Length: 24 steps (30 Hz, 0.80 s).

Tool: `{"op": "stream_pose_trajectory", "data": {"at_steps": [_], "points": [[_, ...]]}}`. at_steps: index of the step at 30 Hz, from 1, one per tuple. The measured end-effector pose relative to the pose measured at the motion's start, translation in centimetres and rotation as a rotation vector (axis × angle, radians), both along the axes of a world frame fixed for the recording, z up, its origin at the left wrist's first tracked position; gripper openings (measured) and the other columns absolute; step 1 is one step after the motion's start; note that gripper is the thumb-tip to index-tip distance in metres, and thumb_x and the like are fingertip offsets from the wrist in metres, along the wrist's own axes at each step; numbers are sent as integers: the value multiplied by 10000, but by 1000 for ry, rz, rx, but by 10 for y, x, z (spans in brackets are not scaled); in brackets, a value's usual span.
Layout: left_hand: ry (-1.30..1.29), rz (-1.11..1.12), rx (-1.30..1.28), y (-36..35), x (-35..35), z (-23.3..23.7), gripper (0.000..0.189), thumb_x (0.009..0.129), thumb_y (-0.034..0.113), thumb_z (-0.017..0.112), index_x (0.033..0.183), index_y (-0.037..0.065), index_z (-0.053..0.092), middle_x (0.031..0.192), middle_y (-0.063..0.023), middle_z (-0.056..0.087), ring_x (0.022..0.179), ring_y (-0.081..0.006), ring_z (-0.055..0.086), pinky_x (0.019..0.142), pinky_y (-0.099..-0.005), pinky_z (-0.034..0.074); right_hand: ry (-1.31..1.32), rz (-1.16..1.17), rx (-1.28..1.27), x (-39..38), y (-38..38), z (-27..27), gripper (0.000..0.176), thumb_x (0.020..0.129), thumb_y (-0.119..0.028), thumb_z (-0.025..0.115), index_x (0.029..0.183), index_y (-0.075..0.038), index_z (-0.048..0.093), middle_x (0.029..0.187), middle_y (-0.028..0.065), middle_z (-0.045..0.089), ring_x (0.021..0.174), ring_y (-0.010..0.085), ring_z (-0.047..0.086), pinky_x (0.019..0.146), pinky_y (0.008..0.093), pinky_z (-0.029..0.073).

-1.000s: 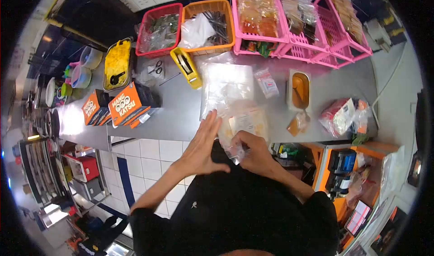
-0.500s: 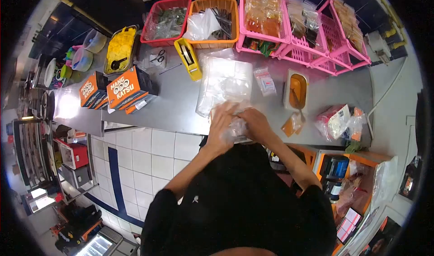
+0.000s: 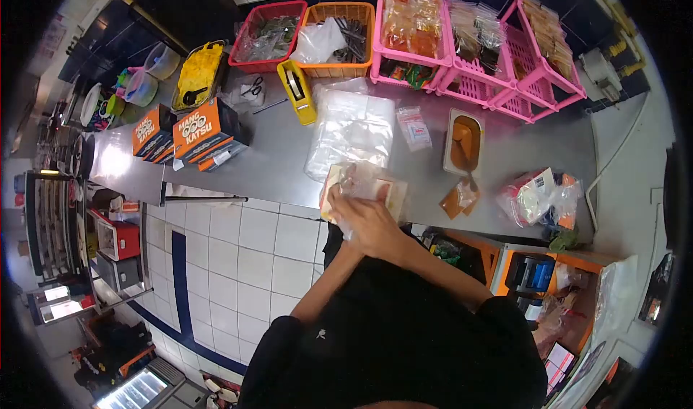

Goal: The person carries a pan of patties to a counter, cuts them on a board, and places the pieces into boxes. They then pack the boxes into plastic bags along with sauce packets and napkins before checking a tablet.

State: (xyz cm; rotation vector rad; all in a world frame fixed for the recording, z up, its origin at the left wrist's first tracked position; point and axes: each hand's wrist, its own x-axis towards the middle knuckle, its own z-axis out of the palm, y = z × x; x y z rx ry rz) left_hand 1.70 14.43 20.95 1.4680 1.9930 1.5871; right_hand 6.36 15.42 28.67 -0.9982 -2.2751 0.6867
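**Both hands meet on a clear bag at the counter's near edge**

The right hand (image 3: 369,215) lies palm-down, its fingers (image 3: 345,196) curved over a crumpled clear bag (image 3: 359,183). Whether they pinch the plastic or only press on it cannot be told. The left hand (image 3: 351,238) comes up from below and is almost wholly covered by the right, so its grasp cannot be told either. The clear bag rests on a flat tan packet (image 3: 393,190), right at the near edge of the steel counter (image 3: 274,163), with part of the plastic hanging over the edge under the hands.

Just behind the packet lies a stack of clear bags (image 3: 351,124). To its left a yellow tape dispenser (image 3: 296,90) stands on the counter, and to its right is a small zip bag with a red label (image 3: 413,126). Further right is a steel tub of orange sauce (image 3: 462,140), with brown sauce pouches (image 3: 458,198) near its front end and a heap of wrapped packets (image 3: 535,196) well apart towards the counter's right end.

On the left sit orange printed boxes (image 3: 201,131), and behind them a yellow-lined tray (image 3: 196,73) and a pair of scissors (image 3: 251,88). Along the back wall stand a red basket (image 3: 267,28), an orange basket (image 3: 339,28) and pink baskets (image 3: 505,84) stocked with packets.
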Motion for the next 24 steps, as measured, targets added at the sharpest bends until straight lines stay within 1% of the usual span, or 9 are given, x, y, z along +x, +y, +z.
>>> {"op": "stream_pose_trajectory", "data": {"at_steps": [3, 5, 8, 9, 10, 12, 15, 17, 24], "points": [[152, 67, -194, -2, 1, 44, 272, 737, 197, 779, 771, 8, 587, 792, -124, 512, 836, -333, 464, 720, -394, 405, -47, 146, 24, 24, -20, 16, 190, 919, -196, 538, 1017, -34, 517, 979, 136, 546, 940, 305, 604, 901, 431, 454], [216, 32, -67, 2, -11, 10, 276, 729, 139, 763, 628, 29, 531, 689, -99, 499, 698, -299, 459, 603, -395, 366, 29, 298, -126, 43, -28, 32, 248, 922, -219, 554, 1068, -22, 518, 1004, 144, 547, 947, 326, 599, 942, 435, 426], [321, -404, 218, 4, -31, 6, 168, 691, 20, 702, 616, 48, 554, 620, -70, 519, 479, -238, 419, 483, -386, 334, 240, 614, -601, 75, -6, 101, 350, 895, -237, 604, 1150, -16, 511, 1050, 143, 562, 962, 307, 606, 885, 409, 462], [321, -410, 221, -3, -33, 12, 168, 691, 20, 702, 616, 48, 554, 620, -70, 519, 479, -238, 419, 483, -386, 334, 299, 548, -473, 76, 14, 122, 373, 895, -266, 609, 1159, -16, 527, 1043, 140, 581, 957, 281, 613, 871, 393, 471], [-62, -534, 138, -17, -31, 19, 130, 676, 14, 703, 643, 44, 581, 636, -69, 532, 506, -232, 451, 487, -372, 355, 354, 477, -348, 74, 37, 133, 397, 895, -295, 615, 1168, -16, 544, 1035, 136, 601, 952, 255, 619, 856, 378, 479], [255, -697, 338, -17, -40, 77, 148, 608, 16, 708, 743, 39, 652, 671, -61, 550, 570, -220, 515, 500, -329, 408, 296, 481, -105, 39, 78, 122, 432, 923, -403, 566, 1125, -22, 596, 990, 113, 637, 922, 202, 616, 851, 347, 475], [376, -1051, 507, -37, -47, 133, 198, 535, 94, 692, 706, 47, 603, 696, -59, 533, 586, -205, 492, 475, -324, 392, -31, 937, -589, -31, 101, 58, 532, 958, -502, 457, 1094, -18, 628, 995, 90, 655, 928, 178, 610, 852, 329, 474], [434, -1186, 518, -44, -59, 167, 170, 597, 10, 716, 670, 30, 564, 672, -60, 515, 555, -208, 471, 476, -326, 392, -754, 1210, -1121, -59, 95, 33, 613, 967, -534, 400, 1275, -31, 564, 1213, 103, 597, 1044, 212, 576, 922, 322, 448], [14, -734, 382, -66, -70, 153, 267, 692, -115, 655, 608, 28, 446, 611, -41, 451, 510, -205, 440, 449, -313, 379, -199, 775, -1514, -5, 94, 33, 624, 928, -570, 455, 1208, -25, 577, 1143, 90, 622, 961, 157, 608, 861, 295, 478]]}}
